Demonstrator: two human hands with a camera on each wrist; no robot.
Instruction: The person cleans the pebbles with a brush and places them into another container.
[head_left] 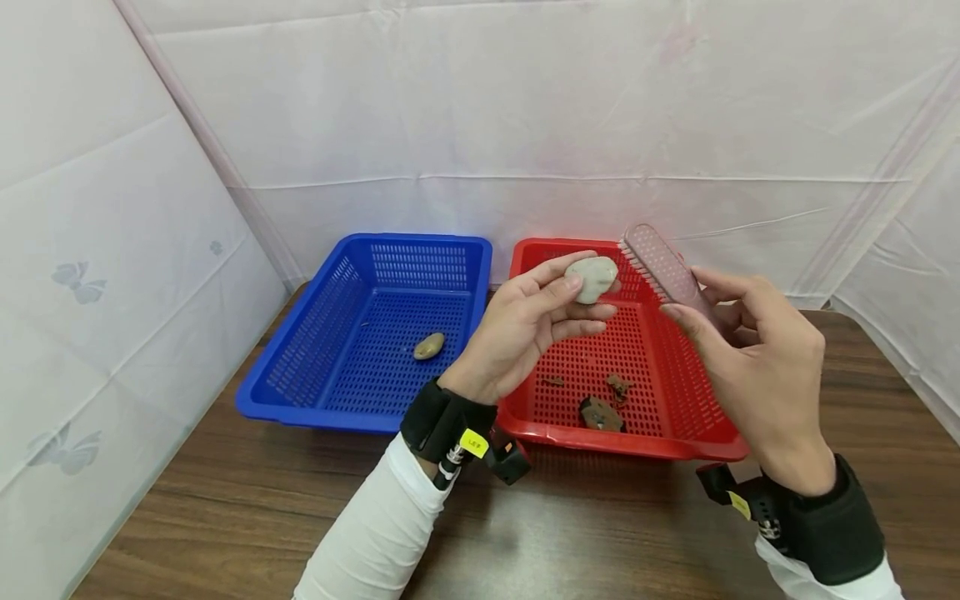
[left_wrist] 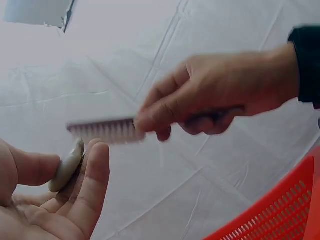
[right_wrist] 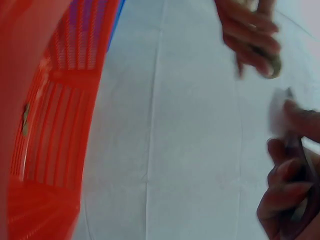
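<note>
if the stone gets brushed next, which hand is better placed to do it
Probably the right hand: it grips the pink brush, bristles facing the stone, while the left hand holds the stone.

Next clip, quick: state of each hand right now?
Left hand: holding a pale stone between thumb and fingers.
Right hand: holding a pink brush.
</note>
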